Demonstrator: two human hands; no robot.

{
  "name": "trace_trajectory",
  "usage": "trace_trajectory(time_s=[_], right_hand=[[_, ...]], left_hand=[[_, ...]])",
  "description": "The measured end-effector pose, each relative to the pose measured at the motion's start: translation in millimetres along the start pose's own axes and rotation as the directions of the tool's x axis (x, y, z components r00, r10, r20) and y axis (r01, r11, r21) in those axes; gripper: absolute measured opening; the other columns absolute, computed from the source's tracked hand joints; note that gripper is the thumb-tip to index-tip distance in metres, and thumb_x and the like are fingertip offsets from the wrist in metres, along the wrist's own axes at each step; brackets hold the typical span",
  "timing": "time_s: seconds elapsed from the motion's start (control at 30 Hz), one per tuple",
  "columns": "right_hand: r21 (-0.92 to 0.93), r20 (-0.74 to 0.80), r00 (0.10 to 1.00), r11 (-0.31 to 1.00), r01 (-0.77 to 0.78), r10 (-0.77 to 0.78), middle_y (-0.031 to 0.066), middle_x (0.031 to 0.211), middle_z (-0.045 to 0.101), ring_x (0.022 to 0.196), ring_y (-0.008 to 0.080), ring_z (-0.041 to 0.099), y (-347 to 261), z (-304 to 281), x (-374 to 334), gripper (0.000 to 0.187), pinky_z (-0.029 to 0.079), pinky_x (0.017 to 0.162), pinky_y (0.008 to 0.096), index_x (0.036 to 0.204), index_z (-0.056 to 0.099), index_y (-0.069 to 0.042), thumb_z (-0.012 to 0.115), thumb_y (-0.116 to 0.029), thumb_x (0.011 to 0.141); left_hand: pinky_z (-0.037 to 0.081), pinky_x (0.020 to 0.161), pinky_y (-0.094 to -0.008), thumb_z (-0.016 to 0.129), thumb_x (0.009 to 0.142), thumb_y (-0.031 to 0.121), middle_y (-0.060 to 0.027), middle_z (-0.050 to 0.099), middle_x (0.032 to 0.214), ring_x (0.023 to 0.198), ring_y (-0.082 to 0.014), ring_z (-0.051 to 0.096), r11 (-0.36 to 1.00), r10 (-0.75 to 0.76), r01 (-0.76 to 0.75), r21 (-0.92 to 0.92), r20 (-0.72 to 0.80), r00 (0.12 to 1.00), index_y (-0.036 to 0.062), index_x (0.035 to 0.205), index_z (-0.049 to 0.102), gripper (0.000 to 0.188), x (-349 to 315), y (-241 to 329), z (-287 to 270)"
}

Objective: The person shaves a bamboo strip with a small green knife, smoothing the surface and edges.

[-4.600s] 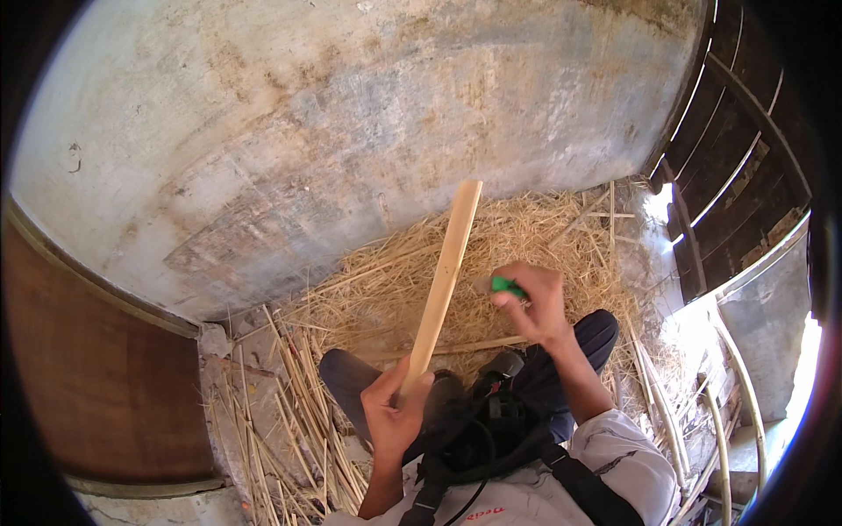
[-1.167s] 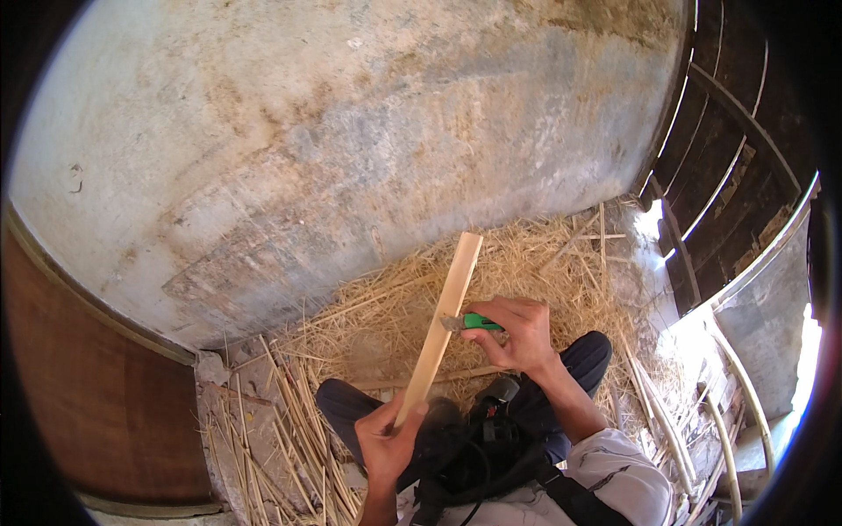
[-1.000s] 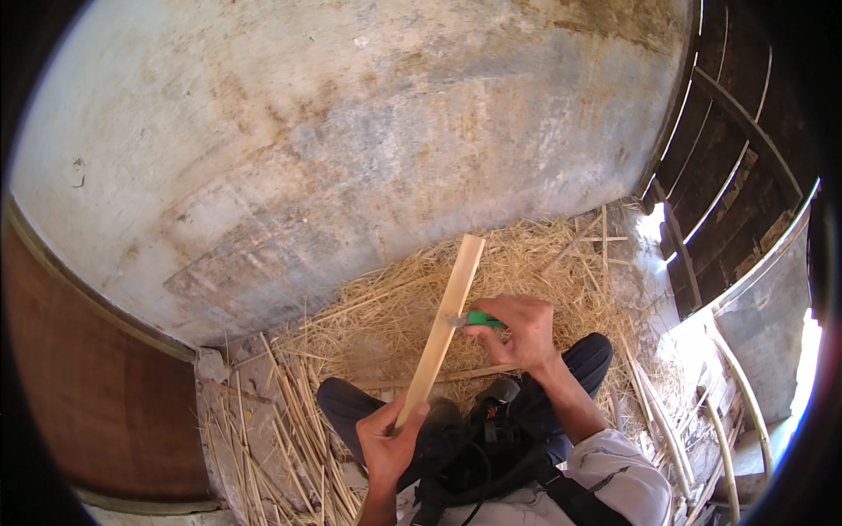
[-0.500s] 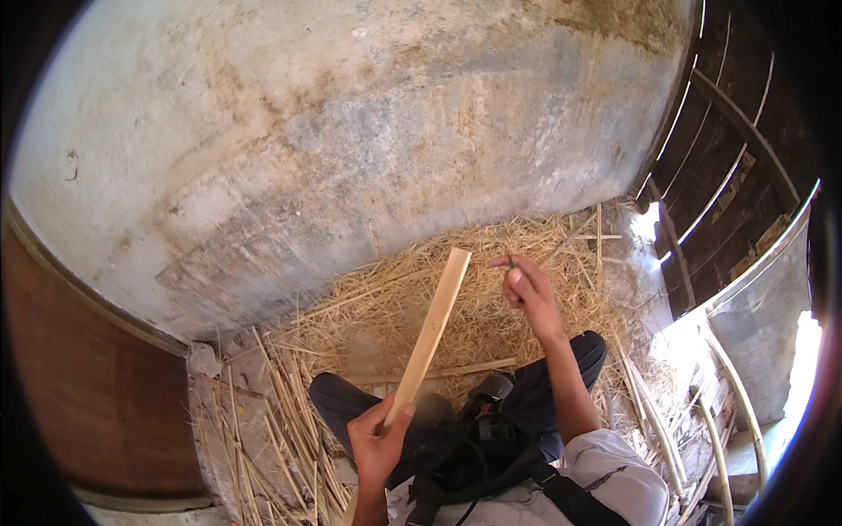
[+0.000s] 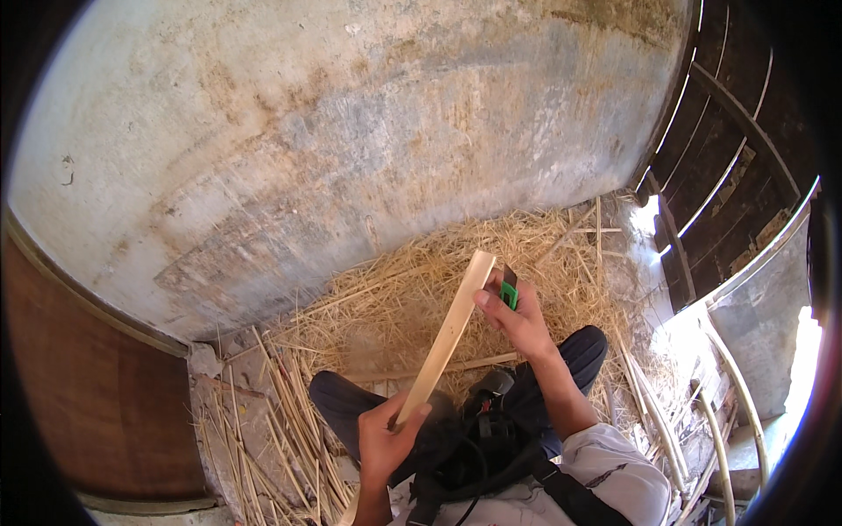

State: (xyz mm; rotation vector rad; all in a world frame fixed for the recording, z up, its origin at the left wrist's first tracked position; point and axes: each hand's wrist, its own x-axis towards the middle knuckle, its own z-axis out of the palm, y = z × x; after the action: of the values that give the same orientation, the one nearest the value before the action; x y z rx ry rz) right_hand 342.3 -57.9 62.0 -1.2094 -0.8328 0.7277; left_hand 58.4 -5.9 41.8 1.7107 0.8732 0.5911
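Observation:
A pale, flat strip of split bamboo (image 5: 445,342) slants up and away from my lap. My left hand (image 5: 383,445) is closed round its lower part. My right hand (image 5: 523,326) is at the far end of the strip, gripping a green utility knife (image 5: 509,295) with a dark blade. The right thumb lies against or very close to the strip's right edge. Whether the blade touches the bamboo, I cannot tell. Both strip and knife are above my crossed legs (image 5: 574,351).
Shavings (image 5: 395,298) cover the ground ahead, up to a stained wall (image 5: 351,131). Long thin sticks (image 5: 281,421) lie at my left, near a brown panel (image 5: 96,377). Curved poles (image 5: 741,394) stand at the right, below dark slatted boards (image 5: 737,149). A black strapped device hangs at my chest.
My right hand has come left and down to the strip's far end, and the knife in it now shows plainly. The strip's far end has shifted slightly right.

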Motion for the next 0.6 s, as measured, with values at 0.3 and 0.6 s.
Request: trace_trajectory(time_s=[0.3, 0.6], right_hand=[[0.033, -0.035, 0.997, 0.997, 0.072, -0.071, -0.0013, 0.092, 0.071, 0.08, 0.0046, 0.06, -11, 10, -9, 0.014, 0.048, 0.07, 0.0239, 0.113, 0.071, 0.001, 0.071, -0.008, 0.103], [-0.026, -0.067, 0.993, 0.995, 0.099, -0.1, -0.0005, 0.087, 0.073, 0.079, 0.0031, 0.063, -13, 17, -15, 0.013, 0.05, 0.07, 0.0224, 0.114, 0.072, 0.002, 0.073, -0.006, 0.102]], left_hand=[[0.054, 0.064, -0.035, 0.078, 0.098, 0.02, -0.014, 0.074, 0.084, 0.065, -0.0219, 0.069, 0.935, 0.121, -0.173, 0.309, 0.183, 0.976, 0.0007, 0.123, 0.075, 0.032, 8, -1, -7], [0.061, 0.081, -0.0353, 0.081, 0.092, 0.012, -0.016, 0.078, 0.097, 0.088, -0.0227, 0.078, 0.95, 0.126, -0.175, 0.258, 0.194, 0.973, 0.0006, 0.142, 0.064, 0.054, 23, 0, -3]])
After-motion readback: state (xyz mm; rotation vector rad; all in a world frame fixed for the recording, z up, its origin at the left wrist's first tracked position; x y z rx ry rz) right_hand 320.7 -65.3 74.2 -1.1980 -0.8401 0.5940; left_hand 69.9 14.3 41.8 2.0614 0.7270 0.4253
